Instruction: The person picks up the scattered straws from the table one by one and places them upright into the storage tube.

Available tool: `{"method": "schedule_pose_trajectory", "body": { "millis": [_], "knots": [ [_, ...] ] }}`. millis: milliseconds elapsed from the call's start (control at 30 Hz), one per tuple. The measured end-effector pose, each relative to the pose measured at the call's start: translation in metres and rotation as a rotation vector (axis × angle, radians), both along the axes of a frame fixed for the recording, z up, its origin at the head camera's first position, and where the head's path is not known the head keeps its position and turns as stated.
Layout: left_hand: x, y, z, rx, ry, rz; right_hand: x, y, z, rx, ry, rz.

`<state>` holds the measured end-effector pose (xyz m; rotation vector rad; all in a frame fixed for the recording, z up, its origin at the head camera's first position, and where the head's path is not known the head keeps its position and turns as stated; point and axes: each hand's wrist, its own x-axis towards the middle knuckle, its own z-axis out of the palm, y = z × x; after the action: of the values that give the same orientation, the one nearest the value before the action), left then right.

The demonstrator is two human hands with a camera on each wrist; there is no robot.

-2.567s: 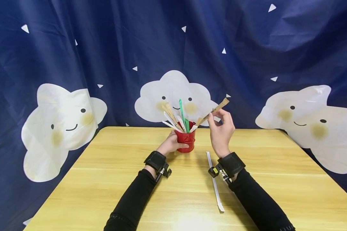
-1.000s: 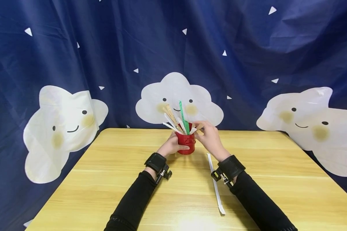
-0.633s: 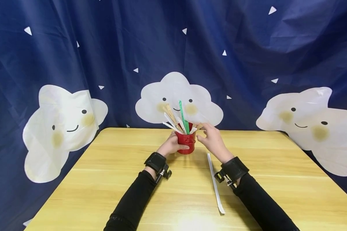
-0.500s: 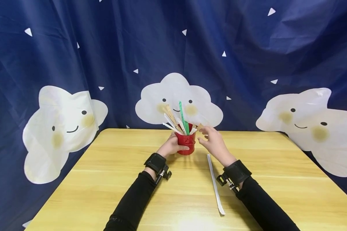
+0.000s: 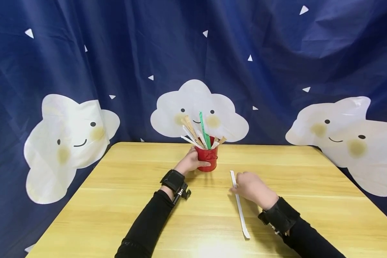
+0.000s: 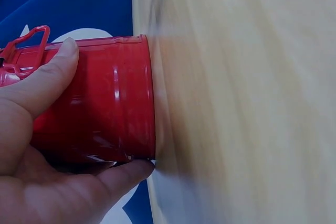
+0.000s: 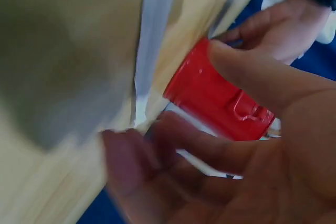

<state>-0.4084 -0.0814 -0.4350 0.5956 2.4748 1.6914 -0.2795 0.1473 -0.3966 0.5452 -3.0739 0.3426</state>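
Note:
My left hand grips a small red metal bucket standing upright near the table's far edge. In the left wrist view, the thumb lies along the red wall beside its wire handle. Several paper-wrapped straws lean out of the bucket: brown, white and one green straw. A long white paper-wrapped straw lies on the table, below and right of the bucket. My right hand is over its upper part. In the right wrist view, the thumb and blurred fingers are apart near the straw, with nothing visibly held.
The light wooden table ends just behind the bucket. A dark blue curtain with white smiling clouds hangs behind and along both sides. Each wrist wears a black strap with a small camera mount.
My right hand first lowered a brown straw into the bucket, then let go and came down and nearer to the white straw on the table. My left hand stays on the bucket.

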Motion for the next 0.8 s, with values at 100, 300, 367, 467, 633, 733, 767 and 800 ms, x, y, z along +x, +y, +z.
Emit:
{"method": "schedule_pose_trajectory", "body": {
  "millis": [100, 300, 367, 467, 633, 733, 767, 800],
  "knots": [
    [0.001, -0.001, 0.000, -0.006, -0.002, 0.011, 0.011, 0.002, -0.005, -0.006, -0.057, -0.040],
    [0.001, 0.001, 0.001, -0.009, 0.002, 0.002, 0.022, 0.009, -0.013, 0.000, -0.015, -0.018],
    [0.002, 0.002, 0.001, 0.003, -0.008, -0.007, 0.025, 0.011, -0.014, 0.000, -0.009, -0.008],
    [0.002, 0.004, 0.002, 0.017, -0.022, -0.004, 0.027, 0.014, -0.014, -0.015, -0.027, -0.019],
    [0.001, 0.003, 0.003, 0.027, -0.013, 0.000, 0.025, 0.017, -0.011, -0.054, -0.101, -0.057],
    [0.002, 0.002, 0.003, 0.017, -0.012, 0.003, 0.025, 0.020, -0.011, -0.057, -0.101, -0.049],
    [0.002, 0.002, 0.003, 0.016, -0.015, 0.005, 0.025, 0.021, -0.011, -0.059, -0.091, -0.047],
    [0.002, 0.002, 0.003, 0.013, -0.019, 0.006, 0.026, 0.023, -0.011, -0.059, -0.082, -0.045]
  ]
}}
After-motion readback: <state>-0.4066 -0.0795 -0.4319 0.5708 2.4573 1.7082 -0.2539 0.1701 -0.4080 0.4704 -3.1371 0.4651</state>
